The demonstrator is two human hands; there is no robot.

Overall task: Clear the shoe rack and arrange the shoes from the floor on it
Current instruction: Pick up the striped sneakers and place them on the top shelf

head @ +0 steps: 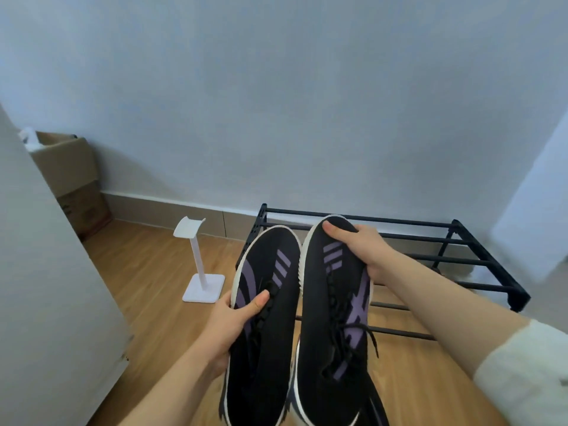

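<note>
I hold a pair of black sneakers with purple stripes and white soles, toes pointing away from me. My left hand grips the left sneaker at its side, thumb on the laces. My right hand grips the right sneaker near its toe, thumb on top. Both shoes hang in the air in front of the black metal shoe rack, over its left end. The rack's bars carry nothing that I can see; the shoes hide its left part.
A white stand with a curved top stands on the wooden floor left of the rack. A cardboard box sits in the far left corner by the wall. A pale panel fills the left edge.
</note>
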